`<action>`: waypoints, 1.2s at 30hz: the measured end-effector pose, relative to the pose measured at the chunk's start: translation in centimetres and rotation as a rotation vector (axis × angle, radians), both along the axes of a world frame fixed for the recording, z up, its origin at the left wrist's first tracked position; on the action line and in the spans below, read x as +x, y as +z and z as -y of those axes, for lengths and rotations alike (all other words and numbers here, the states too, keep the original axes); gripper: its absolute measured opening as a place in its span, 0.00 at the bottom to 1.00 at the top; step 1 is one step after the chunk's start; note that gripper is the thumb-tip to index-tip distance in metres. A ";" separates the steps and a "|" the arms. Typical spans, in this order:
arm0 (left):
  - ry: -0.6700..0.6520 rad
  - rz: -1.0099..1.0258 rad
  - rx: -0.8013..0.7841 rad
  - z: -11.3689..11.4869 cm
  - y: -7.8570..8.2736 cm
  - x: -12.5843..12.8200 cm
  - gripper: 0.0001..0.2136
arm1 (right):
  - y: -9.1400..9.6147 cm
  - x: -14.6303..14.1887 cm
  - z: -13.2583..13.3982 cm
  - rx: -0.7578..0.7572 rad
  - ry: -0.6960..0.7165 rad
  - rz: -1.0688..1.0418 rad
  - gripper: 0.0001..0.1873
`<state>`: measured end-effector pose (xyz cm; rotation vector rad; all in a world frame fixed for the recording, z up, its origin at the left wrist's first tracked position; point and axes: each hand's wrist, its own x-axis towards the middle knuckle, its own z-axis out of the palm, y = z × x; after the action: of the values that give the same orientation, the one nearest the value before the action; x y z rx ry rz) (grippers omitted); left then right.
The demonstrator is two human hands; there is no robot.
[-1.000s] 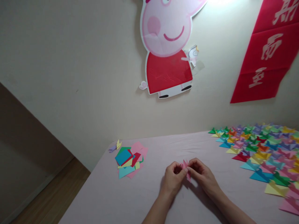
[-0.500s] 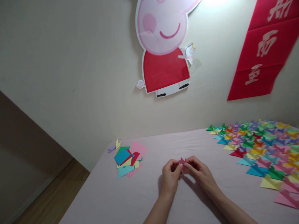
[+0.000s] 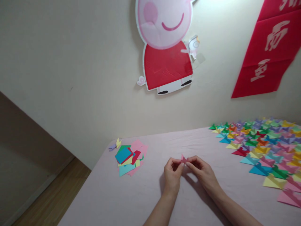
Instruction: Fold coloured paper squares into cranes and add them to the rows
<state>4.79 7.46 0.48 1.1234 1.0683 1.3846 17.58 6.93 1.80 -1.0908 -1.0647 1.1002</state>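
Note:
A small pink folded paper (image 3: 183,159) is held up between my two hands, with pointed tips standing above my fingers. My left hand (image 3: 173,174) pinches its left side between thumb and fingers. On the other side, my right hand (image 3: 202,172) pinches it the same way, the thumbs close together at its lower edge. Fingers cover much of the paper, so its full shape is hidden. Both hands are just over the pale pink cloth (image 3: 131,201), casting shadows on it.
Left of my hands lies a loose pile of coloured paper sheets (image 3: 125,169), with yellow and purple folded pieces (image 3: 115,145) behind it. Rows of folded paper figures (image 3: 261,171) fill the right side. A wall with a pig cutout (image 3: 168,67) and a red banner (image 3: 263,59) rises behind.
The pink paper has been turned in my fingers, and its tips now look different and lighter. My hands stay in nearly the same place; the camera view has shifted slightly.

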 end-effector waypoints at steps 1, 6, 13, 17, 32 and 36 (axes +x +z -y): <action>0.007 0.001 -0.004 0.0 -0.1 0.0 0.10 | 0.0 -0.1 0.0 0.003 -0.010 -0.007 0.21; 0.037 0.014 -0.024 -0.1 -0.5 0.0 0.13 | -0.4 -0.1 -0.2 0.008 -0.061 -0.017 0.23; -0.059 -0.077 0.018 0.3 0.2 -0.7 0.13 | -0.6 0.7 -0.7 -0.045 0.114 0.062 0.24; -0.098 -0.283 0.072 0.4 0.5 -1.1 0.11 | 0.0 0.9 -0.5 -0.030 0.176 0.127 0.17; -0.272 -0.544 0.196 -0.2 1.0 -1.2 0.12 | 0.3 0.9 -0.2 0.010 0.183 0.080 0.16; -0.277 -0.551 0.182 -0.2 1.0 -1.2 0.12 | 0.0 1.0 -0.3 0.008 0.145 0.108 0.14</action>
<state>3.56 7.70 1.44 1.7813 1.1220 0.9862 18.58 7.19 1.81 -1.0901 -1.2488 1.1606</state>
